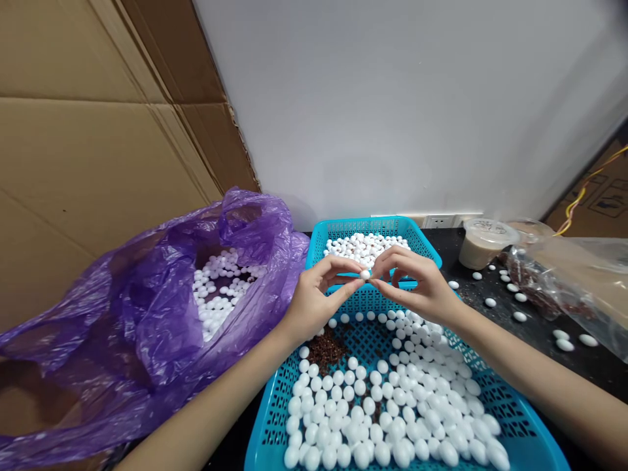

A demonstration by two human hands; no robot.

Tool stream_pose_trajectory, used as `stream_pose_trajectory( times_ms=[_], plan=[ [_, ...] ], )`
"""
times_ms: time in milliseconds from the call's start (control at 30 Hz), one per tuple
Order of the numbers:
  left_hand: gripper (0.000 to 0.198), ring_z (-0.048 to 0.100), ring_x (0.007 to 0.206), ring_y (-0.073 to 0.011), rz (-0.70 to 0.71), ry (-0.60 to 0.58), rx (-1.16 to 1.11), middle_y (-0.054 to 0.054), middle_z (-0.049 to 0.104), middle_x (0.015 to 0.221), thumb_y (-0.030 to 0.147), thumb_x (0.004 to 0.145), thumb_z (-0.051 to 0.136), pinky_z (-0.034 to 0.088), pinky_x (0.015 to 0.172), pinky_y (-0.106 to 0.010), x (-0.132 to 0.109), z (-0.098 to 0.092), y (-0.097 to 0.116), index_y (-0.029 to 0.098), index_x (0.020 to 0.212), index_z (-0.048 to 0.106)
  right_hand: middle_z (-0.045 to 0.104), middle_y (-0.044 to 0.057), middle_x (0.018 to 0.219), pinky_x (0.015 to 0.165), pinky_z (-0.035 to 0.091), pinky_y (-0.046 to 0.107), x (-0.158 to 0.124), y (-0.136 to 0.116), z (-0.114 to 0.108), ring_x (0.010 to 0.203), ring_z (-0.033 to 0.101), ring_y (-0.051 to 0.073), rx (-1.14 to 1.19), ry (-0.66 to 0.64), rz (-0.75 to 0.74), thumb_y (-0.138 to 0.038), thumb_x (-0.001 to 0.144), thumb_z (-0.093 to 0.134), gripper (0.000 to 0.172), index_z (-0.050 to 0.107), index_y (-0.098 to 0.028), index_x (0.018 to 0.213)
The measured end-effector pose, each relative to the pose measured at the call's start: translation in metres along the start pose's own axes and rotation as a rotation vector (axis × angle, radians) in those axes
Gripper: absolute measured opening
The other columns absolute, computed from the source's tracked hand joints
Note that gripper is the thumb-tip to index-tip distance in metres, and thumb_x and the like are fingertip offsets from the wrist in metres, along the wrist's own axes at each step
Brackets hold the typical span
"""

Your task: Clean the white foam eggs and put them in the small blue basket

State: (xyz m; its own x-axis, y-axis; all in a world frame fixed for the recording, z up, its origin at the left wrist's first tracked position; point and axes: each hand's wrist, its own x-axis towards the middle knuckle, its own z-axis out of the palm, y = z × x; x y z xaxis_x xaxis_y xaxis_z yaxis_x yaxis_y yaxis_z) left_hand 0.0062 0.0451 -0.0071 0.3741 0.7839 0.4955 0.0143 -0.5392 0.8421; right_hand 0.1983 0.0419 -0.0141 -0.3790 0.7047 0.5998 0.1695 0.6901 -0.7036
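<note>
White bead (365,275) between opposing fingers (383,282)

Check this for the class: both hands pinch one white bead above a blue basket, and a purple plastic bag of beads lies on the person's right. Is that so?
No: the head view shows the purple plastic bag on the person's left, not right; the rest stands.

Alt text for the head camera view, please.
The left hand and right hand pinch a small white bead between their fingers over a blue plastic basket heaped with white oval beads and brown grains. A purple plastic bag holding more beads lies to the left.
</note>
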Motion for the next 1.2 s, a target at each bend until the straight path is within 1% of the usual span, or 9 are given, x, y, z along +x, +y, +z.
stream_pose_trajectory(
  times_ms=[167, 367, 700, 800, 900, 967, 1033, 1100, 1200],
  plan=[
    [0.018, 0.06, 0.095, -0.0143, 0.03, 0.005, -0.007, -0.003, 0.058, 0.095, 0.009, 0.078, 0.061, 0.054, 0.087, -0.028, 0.0003, 0.0001, 0.0003, 0.018, 0.092, 0.055, 0.056, 0.003, 0.084, 0.052, 0.046, 0.024, -0.0005, 0.002, 0.0014, 0.073, 0.054, 0.013, -0.001, 0.019, 0.027, -0.023, 0.083, 0.06, 0.003, 0.058, -0.021, 0.084],
    [0.019, 0.061, 0.095, -0.0158, 0.046, -0.029, 0.002, -0.003, 0.058, 0.097, 0.009, 0.079, 0.056, 0.055, 0.087, -0.033, -0.0011, -0.0001, 0.0035, 0.019, 0.094, 0.053, 0.058, 0.003, 0.09, 0.052, 0.046, 0.024, -0.003, 0.0022, 0.0031, 0.071, 0.056, 0.011, 0.056, 0.044, 0.061, -0.022, 0.082, 0.062, 0.013, 0.054, -0.021, 0.092],
    [0.018, 0.062, 0.09, -0.0135, 0.032, 0.018, 0.013, -0.001, 0.058, 0.091, 0.009, 0.078, 0.061, 0.057, 0.082, -0.026, -0.0002, 0.0015, 0.0018, 0.019, 0.091, 0.054, 0.06, 0.002, 0.089, 0.051, 0.046, 0.024, -0.003, 0.0026, 0.0027, 0.068, 0.055, 0.01, 0.07, 0.029, 0.071, -0.021, 0.082, 0.062, 0.012, 0.055, -0.021, 0.091],
    [0.018, 0.062, 0.091, -0.0139, 0.025, 0.031, 0.022, -0.001, 0.058, 0.092, 0.01, 0.078, 0.061, 0.057, 0.08, -0.026, 0.0009, 0.0013, 0.0028, 0.019, 0.091, 0.053, 0.059, 0.003, 0.09, 0.051, 0.047, 0.024, -0.0028, 0.0013, 0.0028, 0.069, 0.056, 0.011, 0.144, 0.039, 0.109, -0.021, 0.081, 0.063, 0.012, 0.056, -0.021, 0.091],
    [0.017, 0.062, 0.089, -0.0143, 0.024, 0.055, 0.045, -0.001, 0.057, 0.09, 0.012, 0.077, 0.062, 0.058, 0.077, -0.026, 0.0013, 0.0016, 0.0041, 0.019, 0.089, 0.053, 0.058, 0.003, 0.095, 0.05, 0.051, 0.023, -0.0018, 0.0008, 0.0028, 0.073, 0.058, 0.012, 0.326, 0.03, 0.182, -0.022, 0.081, 0.063, 0.015, 0.055, -0.022, 0.094],
    [0.017, 0.062, 0.086, -0.0134, 0.032, 0.05, 0.063, -0.001, 0.055, 0.088, 0.014, 0.076, 0.064, 0.059, 0.074, -0.025, 0.0006, 0.0021, 0.0044, 0.018, 0.088, 0.053, 0.058, 0.003, 0.095, 0.054, 0.054, 0.024, -0.0005, 0.0015, 0.0029, 0.079, 0.059, 0.014, 0.428, 0.002, 0.218, -0.021, 0.079, 0.065, 0.018, 0.055, -0.022, 0.094],
    [0.017, 0.06, 0.084, -0.0124, 0.042, 0.028, 0.084, -0.001, 0.054, 0.087, 0.015, 0.075, 0.065, 0.059, 0.071, -0.024, -0.0008, 0.0023, 0.0038, 0.018, 0.088, 0.054, 0.058, 0.002, 0.091, 0.065, 0.055, 0.027, 0.0011, 0.0026, 0.003, 0.084, 0.06, 0.016, 0.471, -0.014, 0.224, -0.019, 0.076, 0.068, 0.019, 0.056, -0.021, 0.091],
    [0.018, 0.059, 0.084, -0.012, 0.044, 0.006, 0.103, -0.001, 0.052, 0.09, 0.015, 0.075, 0.065, 0.059, 0.071, -0.024, -0.0023, 0.0023, 0.0024, 0.018, 0.089, 0.053, 0.058, 0.001, 0.088, 0.075, 0.054, 0.029, 0.0024, 0.0035, 0.0034, 0.086, 0.06, 0.015, 0.483, -0.014, 0.219, -0.017, 0.074, 0.069, 0.019, 0.056, -0.02, 0.087],
    [0.023, 0.058, 0.088, -0.0128, 0.047, -0.019, 0.13, -0.001, 0.05, 0.094, 0.014, 0.075, 0.064, 0.058, 0.072, -0.024, -0.0032, 0.0013, -0.0006, 0.019, 0.094, 0.052, 0.057, 0.001, 0.088, 0.078, 0.052, 0.031, 0.0027, 0.0046, 0.004, 0.086, 0.06, 0.015, 0.489, -0.005, 0.22, -0.018, 0.074, 0.069, 0.02, 0.054, -0.021, 0.086]
  ],
)
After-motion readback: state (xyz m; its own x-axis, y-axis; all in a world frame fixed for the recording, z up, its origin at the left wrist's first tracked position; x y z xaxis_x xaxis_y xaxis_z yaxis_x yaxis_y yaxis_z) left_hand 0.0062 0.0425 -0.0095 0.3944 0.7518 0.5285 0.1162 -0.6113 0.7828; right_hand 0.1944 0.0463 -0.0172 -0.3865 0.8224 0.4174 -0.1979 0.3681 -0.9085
